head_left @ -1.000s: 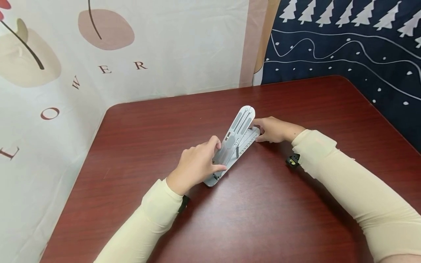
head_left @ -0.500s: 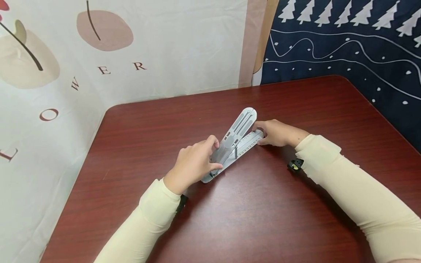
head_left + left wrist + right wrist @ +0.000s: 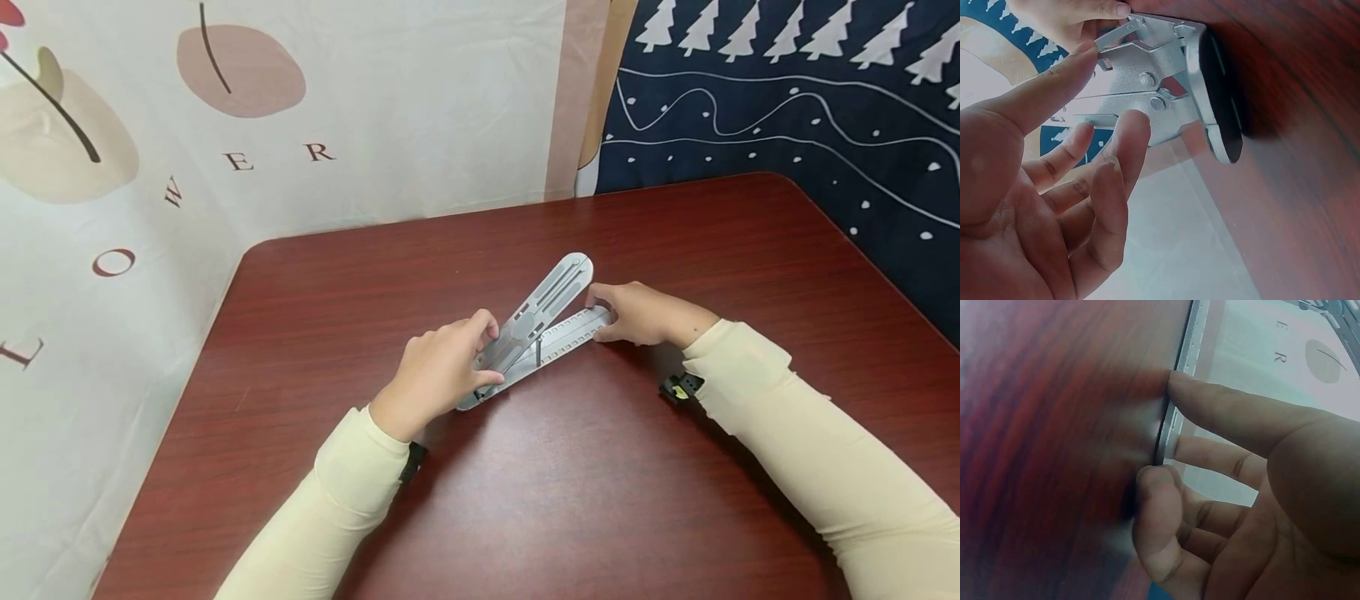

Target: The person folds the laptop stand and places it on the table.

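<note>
A silver folding laptop stand (image 3: 558, 292) lies slantwise near the middle of the table, its upper arm tilted up from the lower bar (image 3: 573, 331). A thin prop (image 3: 538, 352) stands between the two. My left hand (image 3: 438, 371) holds the upper arm near the hinge end, thumb on one side and fingers on the other. In the left wrist view, the metal plate (image 3: 1141, 81) with its rivets shows between thumb and forefinger. My right hand (image 3: 641, 315) pinches the far end of the lower bar; in the right wrist view, the thumb (image 3: 1200, 397) presses its edge, close over the table.
The dark red wooden table (image 3: 360, 275) stretches out on all sides of the stand. A pale printed cloth (image 3: 420, 108) hangs behind it, and a navy cloth with white trees (image 3: 750, 108) hangs at the right. Black wrist cameras sit under both cuffs.
The stand has turned clockwise on the table. Its far end has swung right and towards me with my right hand, while the hinge end and my left hand have shifted slightly left.
</note>
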